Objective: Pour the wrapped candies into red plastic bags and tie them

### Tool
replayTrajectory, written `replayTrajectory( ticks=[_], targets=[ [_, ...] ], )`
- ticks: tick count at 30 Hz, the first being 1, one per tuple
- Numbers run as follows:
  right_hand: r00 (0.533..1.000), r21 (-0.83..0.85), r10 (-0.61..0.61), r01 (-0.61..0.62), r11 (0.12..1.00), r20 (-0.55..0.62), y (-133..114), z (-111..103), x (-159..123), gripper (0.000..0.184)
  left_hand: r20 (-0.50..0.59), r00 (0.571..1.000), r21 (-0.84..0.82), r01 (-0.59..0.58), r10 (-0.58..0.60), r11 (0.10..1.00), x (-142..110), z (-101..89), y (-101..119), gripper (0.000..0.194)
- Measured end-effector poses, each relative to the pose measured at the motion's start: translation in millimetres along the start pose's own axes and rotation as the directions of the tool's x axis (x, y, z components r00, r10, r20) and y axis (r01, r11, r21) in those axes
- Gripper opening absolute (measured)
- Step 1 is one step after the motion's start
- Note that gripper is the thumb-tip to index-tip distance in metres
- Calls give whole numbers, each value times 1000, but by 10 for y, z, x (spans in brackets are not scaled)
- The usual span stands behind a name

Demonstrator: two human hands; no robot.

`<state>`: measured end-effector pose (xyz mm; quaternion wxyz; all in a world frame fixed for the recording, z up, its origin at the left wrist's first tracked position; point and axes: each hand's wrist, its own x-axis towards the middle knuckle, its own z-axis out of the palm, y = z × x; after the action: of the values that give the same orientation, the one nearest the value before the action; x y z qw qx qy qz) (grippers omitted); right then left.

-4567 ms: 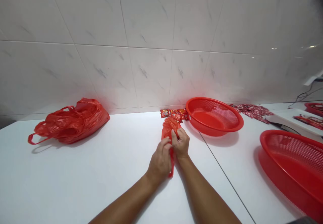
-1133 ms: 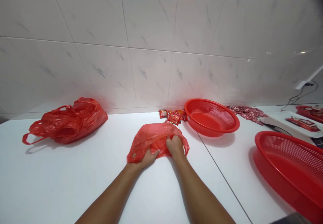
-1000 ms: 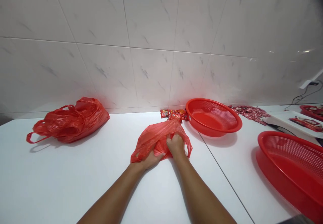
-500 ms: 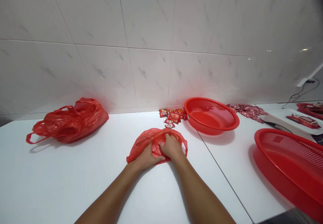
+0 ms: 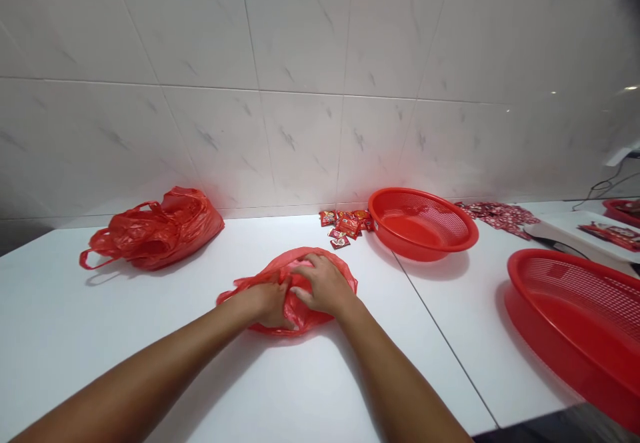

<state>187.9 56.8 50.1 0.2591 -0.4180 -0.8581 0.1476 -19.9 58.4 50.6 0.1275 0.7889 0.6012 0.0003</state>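
Observation:
A red plastic bag (image 5: 306, 318) lies on the white table in front of me with its mouth spread open. My left hand (image 5: 273, 304) reaches into it from the left, thumb apart from the fingers, which are partly hidden by the film. On the other side, my right hand (image 5: 324, 286) rests over the bag with its fingers bent and spread against the plastic. I see nothing held in either hand. Just beyond the bag, by the wall, lie several small red snack packets (image 5: 349, 226).
A second, filled-looking red bag (image 5: 193, 230) lies at the back left. Two red plastic baskets stand to the right, a round one (image 5: 425, 253) near the wall and a larger one (image 5: 545, 323) closer. Patterned red-and-white packets (image 5: 500, 215) lie behind them.
The bag's mouth is spread wider, and its left side extends further left. My left hand has shifted left, and my right hand's fingers have spread. The view has tilted slightly.

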Motion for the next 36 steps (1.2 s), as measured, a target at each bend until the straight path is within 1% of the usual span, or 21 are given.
replayTrajectory(
  ticks=[1, 3, 4, 6, 9, 11, 13, 15, 16, 19, 21, 22, 25, 26, 28, 30, 31, 33, 34, 35, 36],
  targets=[
    [995, 17, 94, -95, 995, 18, 28, -4, -6, 62, 29, 1000, 40, -4, 3, 999, -29, 0, 9, 86],
    [954, 47, 270, -278, 960, 131, 112, -6, -20, 101, 74, 996, 120, -57, 48, 991, -114, 11, 55, 75],
    [926, 50, 318, -334, 941, 203, 162, -2, -25, 114, 66, 992, 141, -114, 106, 983, -165, 15, 94, 65],
    [882, 37, 350, -380, 924, 315, 254, 20, -27, 127, 19, 972, 140, -236, 236, 962, -269, -1, 200, 50],
    [842, 15, 351, -391, 920, 410, 329, 71, -3, 124, 0, 926, 105, -376, 379, 920, -391, -89, 395, 39],
    [818, 0, 360, -403, 915, 449, 335, 97, 21, 121, -15, 892, 58, -451, 452, 891, -428, -144, 481, 40],
    [805, -18, 364, -404, 915, 469, 323, 104, 37, 124, -80, 870, 14, -486, 486, 874, -424, -137, 472, 43],
    [804, -24, 369, -405, 914, 467, 305, 87, 32, 129, -153, 882, 20, -449, 447, 893, -380, -49, 347, 39],
    [804, -24, 370, -406, 913, 465, 294, 72, 22, 130, -172, 895, 38, -411, 411, 911, -348, 18, 249, 45],
    [814, -13, 343, -382, 924, 469, 227, 10, -27, 123, -155, 945, 57, -281, 287, 958, -242, 229, -88, 85],
    [850, -14, 286, -312, 950, 442, 131, -34, -58, 109, -121, 964, 44, -234, 238, 971, -186, 319, -261, 93],
    [879, -32, 260, -270, 962, 399, 63, -55, -67, 97, -108, 967, 40, -228, 231, 973, -165, 341, -317, 94],
    [961, -106, 212, -196, 975, 177, -172, -109, -72, 43, -94, 965, 34, -244, 246, 969, -132, 349, -383, 95],
    [975, -104, 191, -179, 978, 114, -238, -119, -67, 36, -94, 963, 28, -252, 253, 967, -129, 341, -387, 95],
    [991, -59, 115, -112, 992, 63, -305, -115, -59, 37, -98, 958, 13, -269, 269, 963, -132, 324, -392, 98],
    [990, -29, 81, -78, 997, 117, -255, -72, -58, 38, -95, 954, -2, -284, 283, 959, -145, 304, -407, 100],
    [978, -28, 112, -109, 994, 177, -188, -40, -63, 55, -89, 954, -10, -289, 287, 957, -154, 292, -416, 100],
    [924, -37, 226, -226, 973, 308, -4, 26, -77, 98, -75, 956, -23, -287, 285, 958, -173, 265, -431, 99],
    [896, -28, 263, -272, 962, 358, 99, 50, -79, 111, -69, 958, -27, -281, 279, 959, -181, 252, -433, 98],
    [885, 3, 274, -296, 955, 376, 200, 61, -73, 114, -66, 960, -28, -273, 271, 962, -187, 240, -431, 98],
    [896, 51, 274, -310, 949, 350, 297, 57, -53, 105, -60, 963, -25, -264, 263, 964, -189, 229, -425, 99]
  ],
)
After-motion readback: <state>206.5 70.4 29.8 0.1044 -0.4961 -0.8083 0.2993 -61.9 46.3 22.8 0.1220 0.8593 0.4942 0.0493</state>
